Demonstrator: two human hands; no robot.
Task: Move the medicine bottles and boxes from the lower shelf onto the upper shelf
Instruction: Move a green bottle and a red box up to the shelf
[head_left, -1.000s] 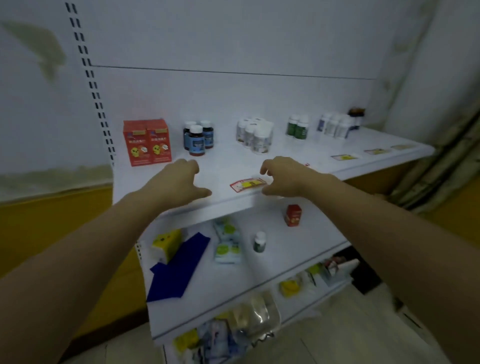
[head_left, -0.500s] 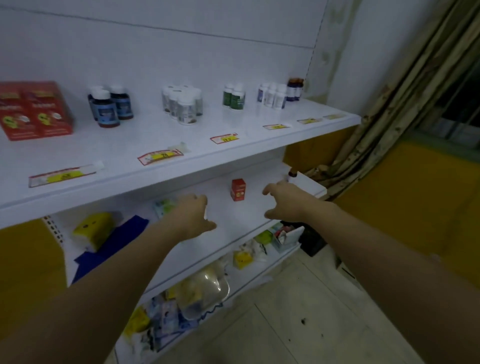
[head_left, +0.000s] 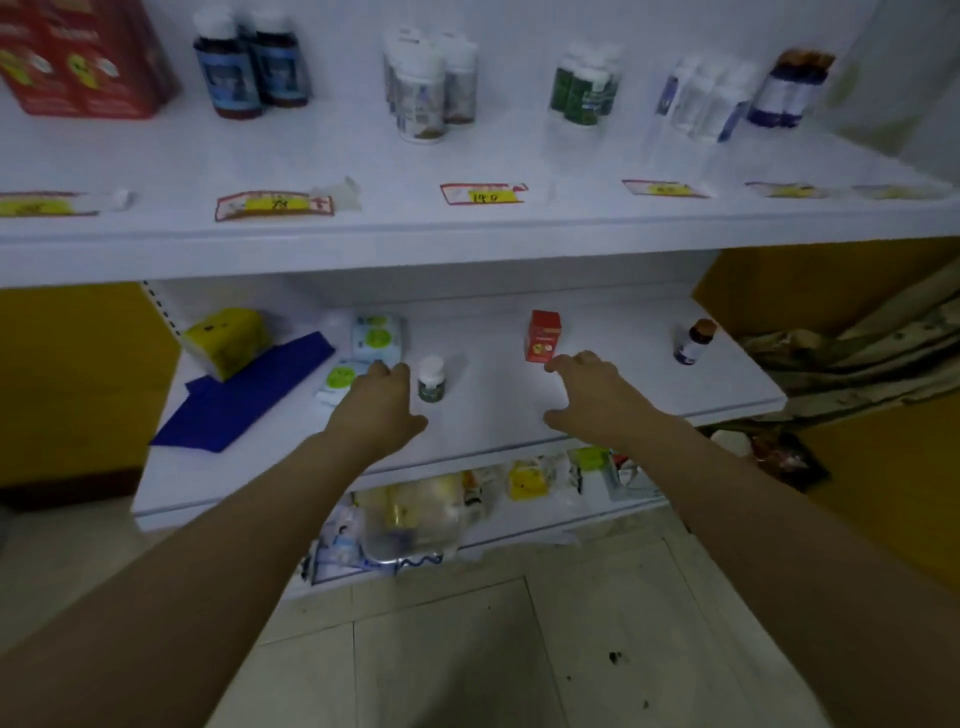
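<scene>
Head view: both my arms extend over the lower shelf (head_left: 493, 410), fingers loosely apart, holding nothing; left hand (head_left: 382, 410) beside the white-capped bottle (head_left: 431, 378), right hand (head_left: 592, 395) beside the small red box (head_left: 543, 336).

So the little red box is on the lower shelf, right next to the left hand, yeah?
Not quite. The little red box is on the lower shelf, but it stands by the right hand, not the left. The left hand is beside the small white-capped bottle. The head view shows this.
</scene>
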